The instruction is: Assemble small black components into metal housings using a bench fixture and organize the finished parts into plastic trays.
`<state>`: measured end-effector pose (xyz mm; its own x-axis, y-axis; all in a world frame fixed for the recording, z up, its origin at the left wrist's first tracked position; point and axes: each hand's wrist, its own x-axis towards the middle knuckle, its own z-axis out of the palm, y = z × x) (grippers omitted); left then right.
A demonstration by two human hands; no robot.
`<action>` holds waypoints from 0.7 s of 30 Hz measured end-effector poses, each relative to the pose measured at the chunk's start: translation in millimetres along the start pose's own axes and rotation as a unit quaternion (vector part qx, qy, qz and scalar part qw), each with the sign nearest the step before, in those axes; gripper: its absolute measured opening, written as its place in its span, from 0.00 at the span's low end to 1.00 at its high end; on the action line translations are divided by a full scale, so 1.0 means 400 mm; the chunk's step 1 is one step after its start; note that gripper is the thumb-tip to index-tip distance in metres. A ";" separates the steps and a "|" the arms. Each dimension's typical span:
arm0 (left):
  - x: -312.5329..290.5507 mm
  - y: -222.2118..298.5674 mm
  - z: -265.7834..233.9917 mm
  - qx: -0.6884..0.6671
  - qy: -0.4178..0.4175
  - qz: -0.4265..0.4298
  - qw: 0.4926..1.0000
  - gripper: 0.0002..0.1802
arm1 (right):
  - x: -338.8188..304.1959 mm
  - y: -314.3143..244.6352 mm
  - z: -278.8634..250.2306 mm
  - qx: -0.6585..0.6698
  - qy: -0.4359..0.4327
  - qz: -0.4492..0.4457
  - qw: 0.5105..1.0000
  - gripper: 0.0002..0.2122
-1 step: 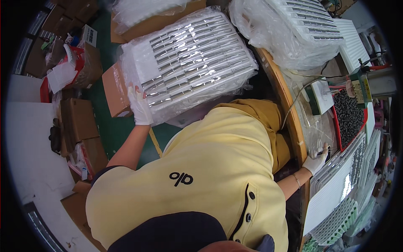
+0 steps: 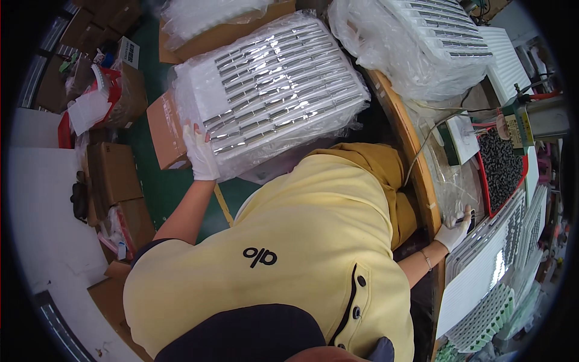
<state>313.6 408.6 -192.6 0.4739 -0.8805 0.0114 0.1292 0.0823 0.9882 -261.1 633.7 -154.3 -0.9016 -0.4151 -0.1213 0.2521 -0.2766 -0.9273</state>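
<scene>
My left hand [image 2: 200, 154], in a white glove with bare fingertips, lies against the near left corner of a plastic-wrapped white tray [image 2: 209, 90]. Its fingers are stretched out and apart along the tray's edge. Rows of shiny silver metal tubes [image 2: 283, 72] fill that tray. At the right, my gloved right hand [image 2: 455, 231] rests on the workbench [image 2: 429, 199] with fingers spread. A small dark object [image 2: 472, 218] shows beside its fingertips; part of it is hidden, and I cannot tell its kind.
Another wrapped stack of tube trays [image 2: 416, 54] stands at the far right. A red bin [image 2: 502, 172] of small black parts is on the bench, near white ribbed trays [image 2: 476, 283]. Cardboard boxes [image 2: 114, 172] line the left. A cable [image 2: 422, 148] crosses the bench edge.
</scene>
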 end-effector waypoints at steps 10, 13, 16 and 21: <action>0.056 -0.016 0.005 0.094 -0.046 0.067 0.992 0.25 | -0.007 0.002 -0.006 0.028 -0.008 -0.007 1.000 0.15; 0.129 -0.092 -0.060 0.162 -0.083 -0.004 0.983 0.26 | -0.017 0.002 0.001 0.025 -0.007 -0.017 1.000 0.14; 0.122 -0.104 -0.049 0.124 -0.084 0.027 0.988 0.26 | -0.024 -0.002 0.016 0.016 0.008 -0.017 1.000 0.13; 0.067 0.030 0.009 0.267 -0.144 0.206 0.930 0.28 | -0.019 -0.001 0.012 0.020 -0.002 -0.022 1.000 0.13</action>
<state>324.7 384.3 -179.7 0.1233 -0.9207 0.3704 -0.5000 0.2647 0.8246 -252.8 632.8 -151.3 -0.9103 -0.4062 -0.0795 0.2268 -0.3290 -0.9167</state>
